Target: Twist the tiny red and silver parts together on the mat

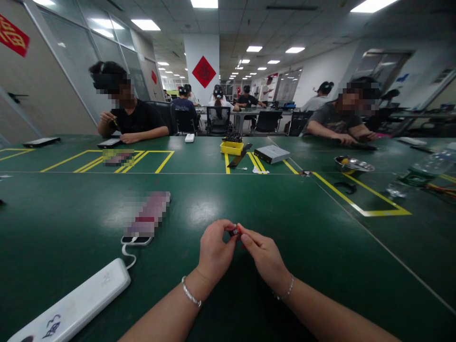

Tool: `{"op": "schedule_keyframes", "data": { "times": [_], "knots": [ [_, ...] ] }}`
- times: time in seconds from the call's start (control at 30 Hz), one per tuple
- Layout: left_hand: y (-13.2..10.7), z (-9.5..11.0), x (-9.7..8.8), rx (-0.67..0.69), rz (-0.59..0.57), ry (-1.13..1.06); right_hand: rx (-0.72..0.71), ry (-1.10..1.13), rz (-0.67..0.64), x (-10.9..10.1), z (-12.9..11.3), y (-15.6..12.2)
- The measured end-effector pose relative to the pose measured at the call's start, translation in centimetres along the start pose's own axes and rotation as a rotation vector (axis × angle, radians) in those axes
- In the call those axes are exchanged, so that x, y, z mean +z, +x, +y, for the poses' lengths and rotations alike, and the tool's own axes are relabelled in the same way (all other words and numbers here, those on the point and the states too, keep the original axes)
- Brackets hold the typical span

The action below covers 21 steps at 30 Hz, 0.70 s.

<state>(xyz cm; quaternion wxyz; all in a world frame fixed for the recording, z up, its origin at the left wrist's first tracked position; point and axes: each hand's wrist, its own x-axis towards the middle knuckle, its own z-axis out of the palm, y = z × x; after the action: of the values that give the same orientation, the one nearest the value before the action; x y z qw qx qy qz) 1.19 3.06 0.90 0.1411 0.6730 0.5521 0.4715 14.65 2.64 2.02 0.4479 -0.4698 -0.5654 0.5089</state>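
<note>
Above the green table (313, 266), close to me, both hands meet fingertip to fingertip. My left hand (214, 247) pinches a small dark piece (234, 232) with a shiny, metal-looking part. Thumb and forefinger of my right hand (264, 252) are closed on a small red piece (240, 229) right beside it. The two pieces touch or belong to one thing; I cannot tell which. Fingers cover most of them, so their kind does not show.
A phone (149, 213) lies to the left, cabled to a white power bank-like block (81, 299). Beyond are a yellow bin (231, 148), a grey box (272, 154), a metal bowl (361, 165) and a plastic bottle (427, 166). Two people sit across the table.
</note>
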Motion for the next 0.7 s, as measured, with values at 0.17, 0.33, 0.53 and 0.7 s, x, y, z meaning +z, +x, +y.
{"op": "schedule_keyframes", "data": {
  "times": [0.17,0.33,0.53,0.7],
  "knots": [
    [0.1,0.1,0.4,0.059,-0.031,0.069,0.130,0.277,-0.008,0.3,0.6,0.7],
    [0.1,0.4,0.7,0.129,-0.126,0.082,0.141,0.284,0.127,-1.3,0.7,2.3],
    [0.5,-0.7,0.4,-0.001,-0.085,0.104,-0.013,-0.440,0.625,-13.8,0.5,5.5],
    [0.6,-1.4,0.7,-0.069,-0.105,0.120,0.214,-1.199,0.820,-28.3,2.2,2.3]
  ]
}}
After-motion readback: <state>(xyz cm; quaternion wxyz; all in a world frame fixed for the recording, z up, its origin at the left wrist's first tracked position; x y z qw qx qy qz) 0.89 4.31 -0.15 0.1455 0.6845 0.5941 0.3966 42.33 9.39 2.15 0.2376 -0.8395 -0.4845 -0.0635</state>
